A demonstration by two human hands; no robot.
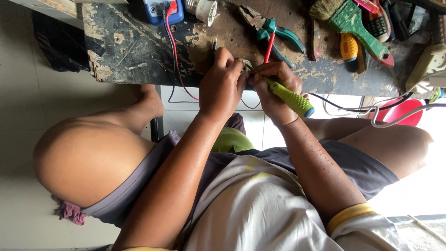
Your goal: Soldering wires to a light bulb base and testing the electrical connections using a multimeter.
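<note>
My right hand (274,88) grips a screwdriver with a yellow-green handle (290,98), its tip pointing toward a small metal part (246,65) at the front edge of the worn dark bench (139,51). My left hand (223,83) pinches that small part and steadies it, thumb touching my right fingers. A black probe tip (214,45) stands just behind my left hand, and a red probe (269,49) rises behind my right hand. Most of the small part is hidden by my fingers.
On the bench lie a blue multimeter (160,10) with red and black leads, a tape roll (202,9), green-handled pliers (274,30), a green paintbrush (357,25) and an orange-handled tool (348,46). A red bucket (402,111) and cables sit right. My knees flank the bench.
</note>
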